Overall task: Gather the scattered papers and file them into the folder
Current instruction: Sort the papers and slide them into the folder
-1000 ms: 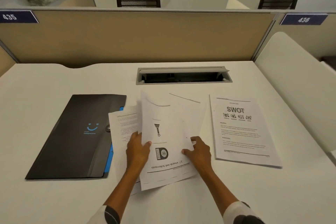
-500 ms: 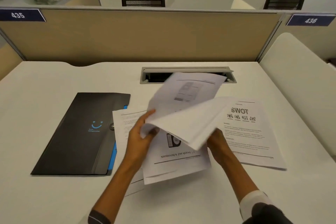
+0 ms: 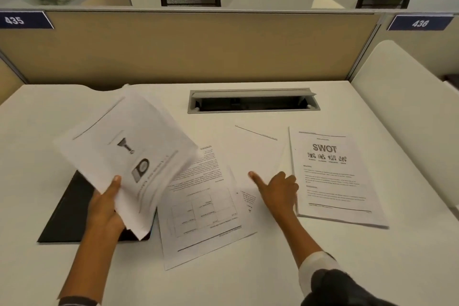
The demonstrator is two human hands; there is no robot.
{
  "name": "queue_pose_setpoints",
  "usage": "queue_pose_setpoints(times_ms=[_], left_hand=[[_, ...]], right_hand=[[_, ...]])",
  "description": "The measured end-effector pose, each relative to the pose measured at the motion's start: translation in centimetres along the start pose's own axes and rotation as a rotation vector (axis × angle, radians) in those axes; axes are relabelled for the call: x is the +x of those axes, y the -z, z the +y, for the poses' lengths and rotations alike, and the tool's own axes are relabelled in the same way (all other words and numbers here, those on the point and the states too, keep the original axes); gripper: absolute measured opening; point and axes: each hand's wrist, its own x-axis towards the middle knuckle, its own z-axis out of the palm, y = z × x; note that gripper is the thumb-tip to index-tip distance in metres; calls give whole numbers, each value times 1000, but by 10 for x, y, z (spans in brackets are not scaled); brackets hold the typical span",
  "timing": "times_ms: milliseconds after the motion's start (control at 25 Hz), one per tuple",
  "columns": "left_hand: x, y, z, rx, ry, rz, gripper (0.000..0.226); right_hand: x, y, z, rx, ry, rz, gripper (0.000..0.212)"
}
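Several papers were already lifted in the left hand (image 3: 105, 208), whose fingers gripped the sheaf (image 3: 131, 154) by its near corner above the black folder (image 3: 67, 216), while the right hand (image 3: 278, 190) hovered with fingers relaxed and holding nothing over loose sheets (image 3: 206, 206) on the white surface (image 3: 248, 281). Held by one corner, that fanned sheaf could slip or splay. The SWOT page (image 3: 330, 176) lay apart to the right and might get missed.
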Motion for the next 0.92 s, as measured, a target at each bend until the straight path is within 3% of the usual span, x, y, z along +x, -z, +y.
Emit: queue_pose_setpoints(times_ms=[120, 240, 320, 480, 600, 720, 920], left_hand=[[2, 14, -5, -49, 105, 91, 45], [2, 14, -11, -79, 133, 115, 43], [3, 11, -13, -85, 133, 110, 41], [7, 7, -16, -99, 130, 102, 43], [10, 7, -18, -114, 110, 89, 41], [10, 7, -21, -110, 110, 77, 41], [10, 0, -20, -105, 134, 40, 45]], right_hand=[[-25, -23, -9, -183, 212, 46, 87], [-42, -45, -13, -212, 327, -65, 76], [-46, -51, -15, -149, 305, -121, 70], [-31, -43, -13, 242, 142, -197, 53], [-18, -28, 0, 421, 88, -87, 25], [-4, -18, 17, 524, -10, 9, 30], [3, -21, 27, 488, -51, 21, 41]])
